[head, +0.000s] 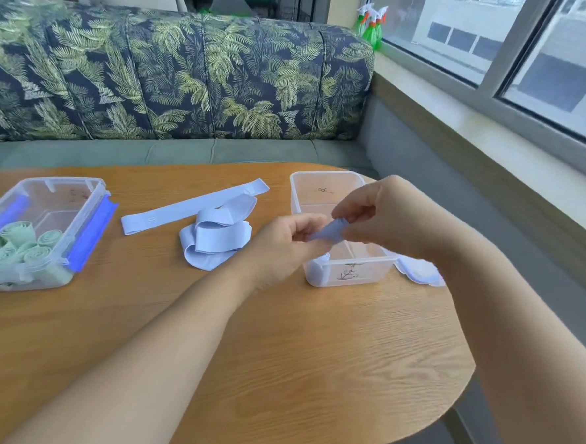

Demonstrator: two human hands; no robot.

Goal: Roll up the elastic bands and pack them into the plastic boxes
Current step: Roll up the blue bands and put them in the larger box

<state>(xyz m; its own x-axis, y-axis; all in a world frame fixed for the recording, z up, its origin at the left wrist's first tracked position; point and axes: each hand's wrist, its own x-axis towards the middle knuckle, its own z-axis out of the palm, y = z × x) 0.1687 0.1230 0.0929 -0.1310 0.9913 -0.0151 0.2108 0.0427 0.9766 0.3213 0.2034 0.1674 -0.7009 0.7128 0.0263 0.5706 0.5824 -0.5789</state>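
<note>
A lavender elastic band, partly rolled, sits in the middle of the frame, pinched between both my hands. My left hand grips its near end with curled fingers and thumb, and my right hand pinches the far end from above, so both hands are closed round the same band. I hold it in the air just over the open clear plastic box, which stands right of centre on the wooden surface and bears a small dark drawing on its front wall. Something pale lies inside the box at its near left corner, but I cannot tell what it is. Just to the right of the box, partly under my right forearm, lies what looks like its white lid. Left of centre a loose heap of lavender bands rests on the surface, and one flat lavender band stretches out behind it. At the left edge stands a second clear box with blue clips, holding green rolled bands. Behind the surface runs a leaf-patterned sofa, with green spray bottles on the windowsill at upper right.
</note>
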